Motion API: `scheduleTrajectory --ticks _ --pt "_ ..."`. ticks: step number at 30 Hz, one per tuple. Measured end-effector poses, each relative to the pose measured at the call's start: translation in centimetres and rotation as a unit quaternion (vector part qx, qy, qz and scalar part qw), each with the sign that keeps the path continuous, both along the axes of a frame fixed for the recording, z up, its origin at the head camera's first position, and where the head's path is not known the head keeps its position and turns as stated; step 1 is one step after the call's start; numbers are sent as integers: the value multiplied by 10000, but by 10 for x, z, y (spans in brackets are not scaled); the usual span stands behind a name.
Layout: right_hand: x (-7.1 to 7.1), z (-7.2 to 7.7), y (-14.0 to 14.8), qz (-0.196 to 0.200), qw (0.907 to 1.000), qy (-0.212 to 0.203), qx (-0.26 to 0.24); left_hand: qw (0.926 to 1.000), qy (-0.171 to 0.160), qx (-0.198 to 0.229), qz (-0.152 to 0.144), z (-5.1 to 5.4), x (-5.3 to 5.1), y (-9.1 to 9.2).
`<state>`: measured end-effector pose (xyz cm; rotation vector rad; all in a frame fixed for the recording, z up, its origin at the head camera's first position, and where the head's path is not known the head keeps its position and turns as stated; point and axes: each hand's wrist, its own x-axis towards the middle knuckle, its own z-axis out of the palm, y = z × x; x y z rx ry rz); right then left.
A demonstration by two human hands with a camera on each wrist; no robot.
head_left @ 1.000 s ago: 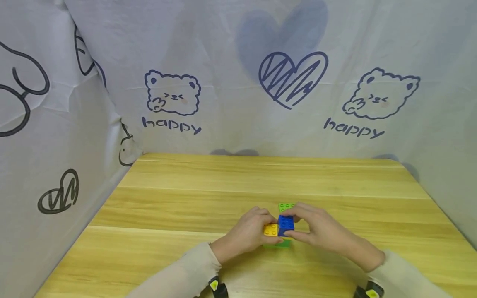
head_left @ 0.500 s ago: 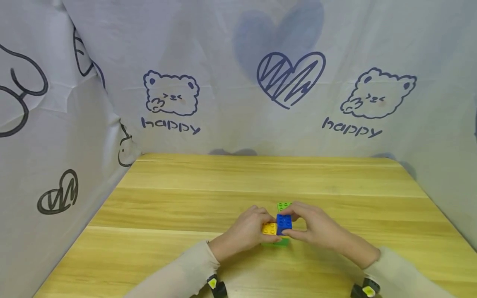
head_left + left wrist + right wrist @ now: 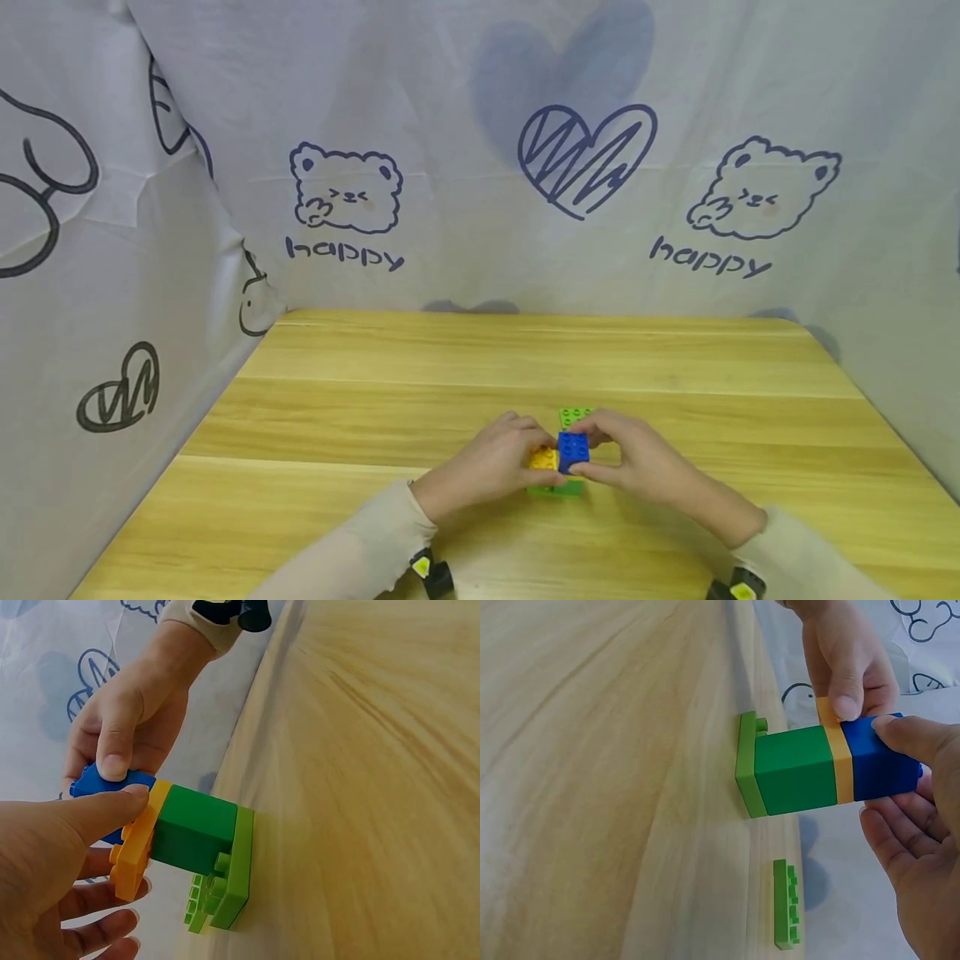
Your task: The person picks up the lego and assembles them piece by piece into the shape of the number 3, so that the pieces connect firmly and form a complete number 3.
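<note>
A blue block [image 3: 573, 452] tops a stack, pinched between the thumb and fingers of the right hand [image 3: 645, 462]. Under it lies a flat yellow-orange plate [image 3: 837, 761], whose studded end the left hand [image 3: 495, 467] grips, its thumb reaching the blue block's edge in the left wrist view. Below the plate, a dark green block [image 3: 795, 769] stands on a light green base [image 3: 238, 874]. In the right wrist view, blue, orange and green faces look pressed flush together.
A separate light green studded plate [image 3: 782, 904] lies on the wooden table [image 3: 375, 358], just behind the stack. White cloth with drawn bears and hearts hangs behind and at both sides of the table.
The left fingers have shifted slightly over the yellow-orange plate, covering more of its studs. The right hand keeps its hold on the blue block, and the stack stays where it was.
</note>
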<state>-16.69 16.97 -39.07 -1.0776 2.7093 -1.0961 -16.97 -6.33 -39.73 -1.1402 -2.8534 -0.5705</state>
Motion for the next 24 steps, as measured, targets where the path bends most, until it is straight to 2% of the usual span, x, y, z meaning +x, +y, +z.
scheduleTrajectory --ticks 6,13,16,21,24 --pt "4 -5 -1 -168 9994 304 9 9999 -54 147 9 -1 -1 -2" --pt "9 -13 4 -321 9991 -185 -206 9997 -62 240 -19 -5 -2 0" --pt "9 -15 5 -361 9987 -207 -308 9996 -112 239 -45 -5 -2 1" --pt "9 -17 5 -403 9985 21 -380 9993 -298 186 -151 -3 -5 -1" --pt "9 -18 5 -434 9983 49 -375 9977 -559 182 -341 0 -9 -5"
